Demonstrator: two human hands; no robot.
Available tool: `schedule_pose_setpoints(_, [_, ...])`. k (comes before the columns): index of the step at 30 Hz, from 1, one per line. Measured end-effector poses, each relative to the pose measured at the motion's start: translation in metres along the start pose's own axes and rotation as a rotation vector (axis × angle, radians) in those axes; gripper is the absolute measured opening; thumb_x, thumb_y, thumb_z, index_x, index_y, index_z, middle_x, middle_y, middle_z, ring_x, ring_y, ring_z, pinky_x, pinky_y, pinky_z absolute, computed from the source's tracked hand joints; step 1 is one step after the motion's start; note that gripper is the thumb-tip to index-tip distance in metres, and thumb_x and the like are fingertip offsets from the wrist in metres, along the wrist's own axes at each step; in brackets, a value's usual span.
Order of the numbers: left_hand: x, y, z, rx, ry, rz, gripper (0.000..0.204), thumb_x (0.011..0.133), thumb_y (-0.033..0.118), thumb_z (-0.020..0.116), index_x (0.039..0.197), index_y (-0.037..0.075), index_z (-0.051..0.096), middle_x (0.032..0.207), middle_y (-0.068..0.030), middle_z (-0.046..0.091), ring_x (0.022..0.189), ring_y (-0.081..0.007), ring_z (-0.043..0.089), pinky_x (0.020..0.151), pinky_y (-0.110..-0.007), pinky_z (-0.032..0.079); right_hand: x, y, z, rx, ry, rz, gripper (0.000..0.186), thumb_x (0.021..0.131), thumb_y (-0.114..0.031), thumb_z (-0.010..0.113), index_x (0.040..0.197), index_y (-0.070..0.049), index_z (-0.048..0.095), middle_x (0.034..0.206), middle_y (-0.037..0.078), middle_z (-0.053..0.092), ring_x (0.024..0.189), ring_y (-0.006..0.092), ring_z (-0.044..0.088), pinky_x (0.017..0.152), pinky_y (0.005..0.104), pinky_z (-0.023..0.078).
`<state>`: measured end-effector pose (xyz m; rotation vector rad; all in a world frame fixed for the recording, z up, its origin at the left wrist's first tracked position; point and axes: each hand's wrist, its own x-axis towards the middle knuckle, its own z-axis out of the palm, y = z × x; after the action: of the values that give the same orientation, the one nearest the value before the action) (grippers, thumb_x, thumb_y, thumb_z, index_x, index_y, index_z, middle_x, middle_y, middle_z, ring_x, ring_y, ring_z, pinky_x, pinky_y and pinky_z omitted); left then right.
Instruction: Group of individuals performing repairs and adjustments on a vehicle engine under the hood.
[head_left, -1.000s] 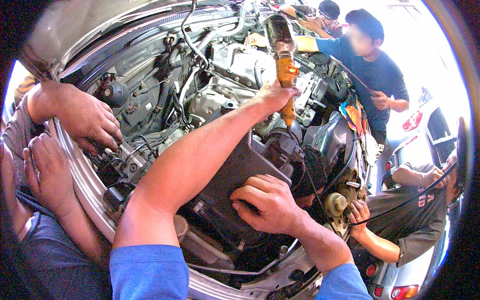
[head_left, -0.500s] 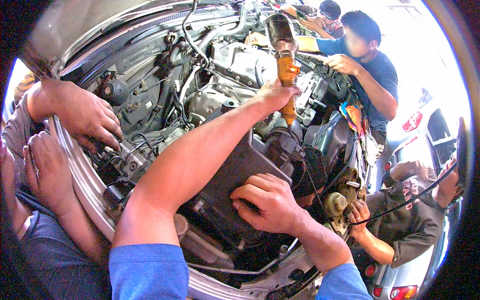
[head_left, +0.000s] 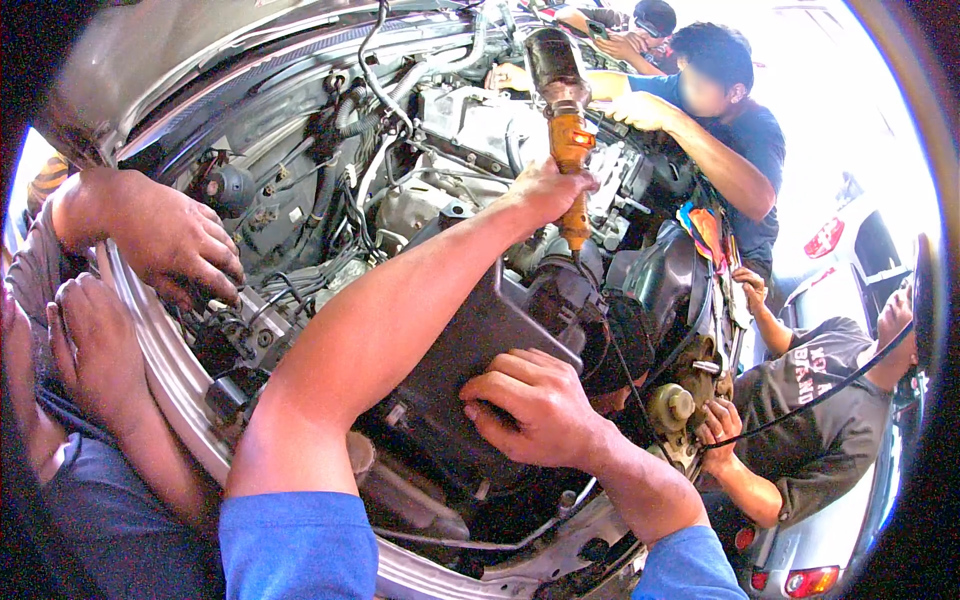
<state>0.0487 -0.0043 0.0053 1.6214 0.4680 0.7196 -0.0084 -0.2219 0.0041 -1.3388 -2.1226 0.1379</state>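
Observation:
My left hand (head_left: 553, 192) is closed round the orange handle of a corded work light (head_left: 572, 140). The light stands nearly upright over the engine (head_left: 470, 120), its dark hood on top and its black cord hanging from the lower end. Bent fingers show on my right hand (head_left: 535, 410), which rests on a black plastic cover (head_left: 440, 370) at the front of the engine bay. Its palm is hidden, so I cannot make out whether anything is in it. My left forearm crosses above that same cover.
At the left, another person's hands (head_left: 160, 235) are at the silver fender edge (head_left: 165, 385). A person in blue (head_left: 735, 150) leans in from the far side. At the right, a person in a dark shirt (head_left: 820, 410) has hands near a round brass-coloured part (head_left: 671, 407). Behind stands a parked car (head_left: 825, 550).
The person at the right has leaned back and a second hand now shows at the car's front. The person in blue has moved an arm toward the engine. My hands stay nearly still.

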Motion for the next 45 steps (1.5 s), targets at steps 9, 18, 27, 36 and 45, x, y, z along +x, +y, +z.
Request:
schedule_pose_setpoints(9, [-0.010, 0.014, 0.005, -0.111, -0.052, -0.060, 0.037, 0.085, 0.024, 0.070, 0.115, 0.005, 0.060, 0.093, -0.0060, 0.065, 0.086, -0.0151, 0.060, 0.080, -0.032, 0.048, -0.003, 0.002, -0.003, 0.000, 0.025, -0.005, 0.015, 0.076, -0.011, 0.072, 0.089, -0.010, 0.064, 0.076, 0.006, 0.058, 0.069, 0.0262, 0.059, 0.062, 0.0380, 0.047])
schedule_pose_setpoints(18, [-0.006, 0.008, 0.001, -0.075, -0.062, -0.015, 0.032, 0.087, 0.029, 0.069, 0.106, 0.007, 0.057, 0.088, -0.0038, 0.061, 0.082, -0.0159, 0.060, 0.078, -0.034, 0.048, -0.001, 0.001, -0.003, 0.013, -0.003, -0.003, 0.015, 0.080, -0.016, 0.067, 0.092, -0.010, 0.060, 0.079, 0.008, 0.055, 0.074, 0.0283, 0.060, 0.066, 0.0410, 0.049])
schedule_pose_setpoints(27, [-0.009, 0.006, -0.002, -0.101, -0.072, -0.019, 0.033, 0.087, 0.033, 0.068, 0.105, 0.008, 0.057, 0.085, -0.0030, 0.060, 0.077, -0.0154, 0.059, 0.072, -0.032, 0.049, -0.004, 0.002, 0.001, 0.040, 0.032, 0.000, 0.016, 0.080, -0.018, 0.067, 0.089, -0.008, 0.057, 0.080, 0.009, 0.056, 0.077, 0.0308, 0.061, 0.069, 0.0432, 0.050])
schedule_pose_setpoints(36, [-0.003, -0.006, -0.011, -0.116, -0.025, -0.079, 0.034, 0.088, 0.031, 0.068, 0.108, 0.007, 0.057, 0.087, -0.0039, 0.061, 0.076, -0.0164, 0.061, 0.073, -0.033, 0.052, -0.008, 0.004, 0.005, 0.063, 0.123, -0.082, 0.017, 0.078, -0.015, 0.067, 0.086, -0.006, 0.055, 0.080, 0.009, 0.054, 0.077, 0.0281, 0.060, 0.068, 0.0409, 0.050])
schedule_pose_setpoints(45, [-0.004, -0.005, -0.014, -0.195, 0.008, -0.135, 0.029, 0.091, 0.025, 0.067, 0.108, 0.006, 0.054, 0.083, -0.0053, 0.061, 0.072, -0.0180, 0.063, 0.067, -0.034, 0.055, -0.012, 0.010, 0.010, 0.081, 0.190, -0.098, 0.016, 0.077, -0.016, 0.063, 0.083, -0.005, 0.053, 0.079, 0.011, 0.055, 0.079, 0.0295, 0.061, 0.072, 0.0423, 0.051])
